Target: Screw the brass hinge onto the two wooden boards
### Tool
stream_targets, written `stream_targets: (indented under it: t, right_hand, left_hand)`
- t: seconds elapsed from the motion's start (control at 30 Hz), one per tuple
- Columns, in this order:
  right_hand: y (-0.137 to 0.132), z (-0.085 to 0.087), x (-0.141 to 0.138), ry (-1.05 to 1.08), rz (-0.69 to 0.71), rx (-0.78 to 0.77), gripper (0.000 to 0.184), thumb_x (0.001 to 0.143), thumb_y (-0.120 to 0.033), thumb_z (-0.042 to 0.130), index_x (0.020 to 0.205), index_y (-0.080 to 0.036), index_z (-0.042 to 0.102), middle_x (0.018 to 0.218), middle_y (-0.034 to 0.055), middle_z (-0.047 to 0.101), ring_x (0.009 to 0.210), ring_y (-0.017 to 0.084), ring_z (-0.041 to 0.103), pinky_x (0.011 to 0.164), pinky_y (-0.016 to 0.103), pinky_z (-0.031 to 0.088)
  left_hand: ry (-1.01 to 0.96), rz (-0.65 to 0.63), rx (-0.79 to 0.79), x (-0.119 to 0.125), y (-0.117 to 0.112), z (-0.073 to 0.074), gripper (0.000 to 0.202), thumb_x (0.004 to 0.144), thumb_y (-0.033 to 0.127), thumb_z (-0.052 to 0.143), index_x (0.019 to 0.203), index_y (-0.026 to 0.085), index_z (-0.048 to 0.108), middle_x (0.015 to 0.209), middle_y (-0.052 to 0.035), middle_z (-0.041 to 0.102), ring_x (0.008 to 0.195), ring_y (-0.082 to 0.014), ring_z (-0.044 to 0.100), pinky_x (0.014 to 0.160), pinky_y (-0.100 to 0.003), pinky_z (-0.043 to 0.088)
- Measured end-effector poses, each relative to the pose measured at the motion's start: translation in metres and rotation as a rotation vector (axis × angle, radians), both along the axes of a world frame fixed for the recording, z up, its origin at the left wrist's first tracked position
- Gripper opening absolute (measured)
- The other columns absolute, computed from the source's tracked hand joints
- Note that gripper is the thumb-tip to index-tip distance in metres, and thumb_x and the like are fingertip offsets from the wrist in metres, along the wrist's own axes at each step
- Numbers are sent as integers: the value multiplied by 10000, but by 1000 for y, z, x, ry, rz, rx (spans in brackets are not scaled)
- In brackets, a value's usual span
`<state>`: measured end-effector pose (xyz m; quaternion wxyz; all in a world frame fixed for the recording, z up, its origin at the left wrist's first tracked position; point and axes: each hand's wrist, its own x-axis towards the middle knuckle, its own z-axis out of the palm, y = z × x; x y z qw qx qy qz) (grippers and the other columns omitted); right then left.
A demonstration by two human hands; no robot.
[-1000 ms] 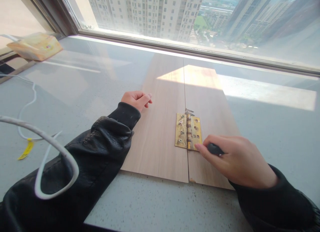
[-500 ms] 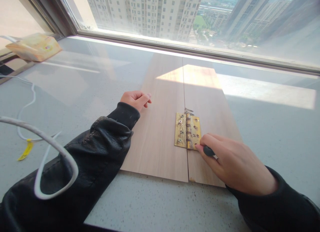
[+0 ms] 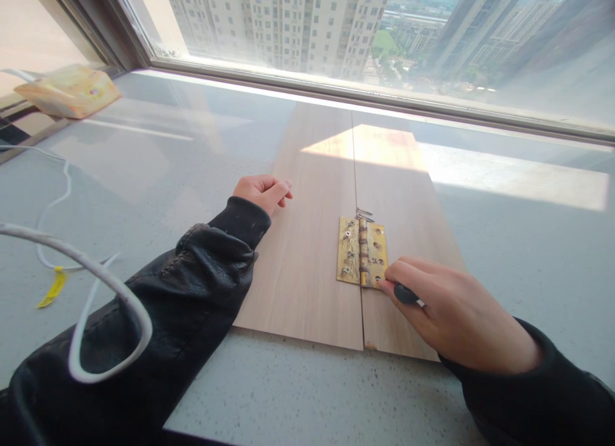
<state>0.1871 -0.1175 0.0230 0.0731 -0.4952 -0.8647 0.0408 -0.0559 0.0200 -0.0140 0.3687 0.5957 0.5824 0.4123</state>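
A brass-coloured butt hinge (image 3: 350, 257) lies unfolded across the seam between two pale wooden boards (image 3: 302, 286). Several cross-head screws sit in its left leaf, while holes show in the right leaf. Loose screws (image 3: 365, 213) lie just above the hinge. My right hand (image 3: 454, 311) is closed around a screwdriver (image 3: 406, 293); only part of its dark handle and a bit of metal show, the rest being hidden by the hand. Its fingertips are at the hinge's lower right corner. On the left board's outer edge rests my left hand (image 3: 263, 191), fingers curled in, apparently holding nothing.
The boards lie on a speckled pale sill (image 3: 269, 395) below a large window (image 3: 307, 36). White cable (image 3: 139, 311) loops over my left sleeve, and a yellow tag (image 3: 52, 288) hangs on the thinner cord. A tissue pack (image 3: 72, 93) sits at the far left.
Almost everything keeps its place. My right hand has shifted very slightly to the right and turned a little with the screwdriver; the whole view has drifted slightly too.
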Motion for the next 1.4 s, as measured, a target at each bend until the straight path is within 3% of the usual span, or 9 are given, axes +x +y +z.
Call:
stream_targets:
  t: [0.43, 0.57, 0.67, 0.77, 0.83, 0.93, 1.17, 1.3, 1.4]
  right_hand:
    - [1, 3, 5, -48, 44, -52, 151, 822, -109, 444, 708, -187, 505, 641, 36, 546, 585, 165, 512, 525, 287, 385]
    - [-2, 5, 7, 16, 80, -45, 240, 837, -99, 405, 942, -186, 602, 785, 64, 666, 685, 188, 621, 567, 297, 456]
    - [-5, 6, 12, -2, -40, 23, 273, 885, -266, 465, 1133, -195, 555, 853, 61, 705, 647, 190, 647, 538, 305, 463]
    - [-6, 5, 13, -106, -211, 112, 355, 858, -543, 475, 874, -214, 606, 575, 19, 619, 432, 179, 528, 427, 302, 345]
    - [-4, 3, 10, -166, -244, 119, 436, 844, -605, 445, 661, -229, 567, 478, 14, 557, 390, 174, 476, 414, 289, 262]
    - [-1, 0, 1, -229, -227, 102, 447, 875, -540, 422, 576, -227, 535, 464, 23, 560, 394, 168, 463, 442, 283, 179]
    - [3, 10, -8, -340, -85, 72, 198, 835, -298, 483, 653, -222, 466, 568, -9, 583, 412, 139, 437, 461, 287, 98]
    - [4, 20, -4, -352, -1, 28, 94, 780, -211, 510, 693, -227, 479, 596, -13, 585, 447, 144, 467, 459, 292, 121]
    - [8, 27, 1, -253, 55, -37, 84, 808, -209, 492, 745, -231, 543, 638, -6, 617, 498, 153, 532, 462, 287, 216]
  left_hand:
    - [-14, 0, -3, 0, 1, -1, 300, 751, 395, 598, 602, 144, 666, 500, 15, 558, 462, -81, 406, 494, -240, 289]
    - [-41, -15, -11, -1, 3, -3, 301, 740, 408, 600, 603, 148, 663, 504, 8, 560, 482, -93, 437, 498, -239, 305]
    - [-47, -16, -20, -1, 4, -4, 304, 732, 416, 595, 593, 152, 653, 513, 0, 562, 499, -102, 451, 492, -239, 304]
    - [-49, -20, -25, -1, 4, -3, 300, 732, 414, 587, 588, 157, 646, 514, -2, 564, 500, -104, 451, 483, -237, 296]
    - [-48, -19, -25, -1, 3, -3, 300, 732, 414, 585, 589, 158, 647, 514, -2, 566, 500, -104, 453, 480, -235, 297]
    - [-50, -23, -21, -1, 3, -3, 302, 732, 418, 587, 592, 157, 650, 516, -2, 567, 501, -103, 456, 482, -233, 303]
    - [-68, -26, -27, -2, 4, -4, 299, 732, 415, 588, 593, 157, 646, 514, 1, 563, 484, -98, 437, 476, -235, 294]
    - [-73, -28, -34, -1, 3, -3, 300, 739, 412, 587, 593, 158, 647, 504, 12, 556, 452, -86, 399, 471, -234, 293]
    - [-67, -17, -40, -1, 3, -3, 304, 739, 417, 591, 594, 156, 648, 498, 20, 553, 435, -79, 373, 467, -233, 294]
